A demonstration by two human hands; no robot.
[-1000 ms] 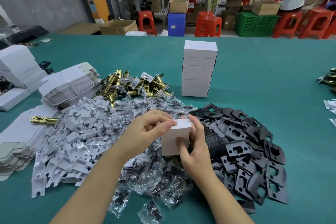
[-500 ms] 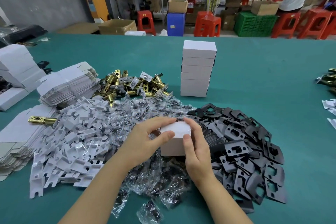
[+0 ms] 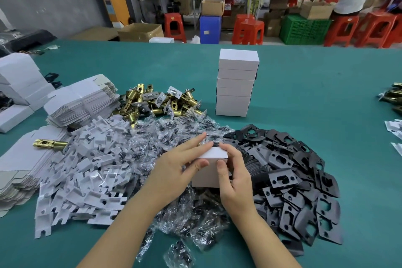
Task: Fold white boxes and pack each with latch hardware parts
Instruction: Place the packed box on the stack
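White cardboard box (image 3: 206, 175) held above the heap of clear plastic screw bags (image 3: 174, 143), between both hands, near table centre. Left hand (image 3: 174, 172): forearm enters from lower left, fingers extended over the box top, thumb pressed on the front top edge; box pinched between thumb and fingers. Right hand (image 3: 236, 178): forearm enters from lower right, thumb on the front face, fingers curled round the right end; gripping the box. Box lid closed, top face tilted slightly toward the camera, long axis running left to right. Black strike plates (image 3: 300, 185) piled just right. White card inserts (image 3: 82, 172) left. Brass latches (image 3: 152, 102) and stack of finished boxes (image 3: 236, 85) behind, on green table (image 3: 304, 93).
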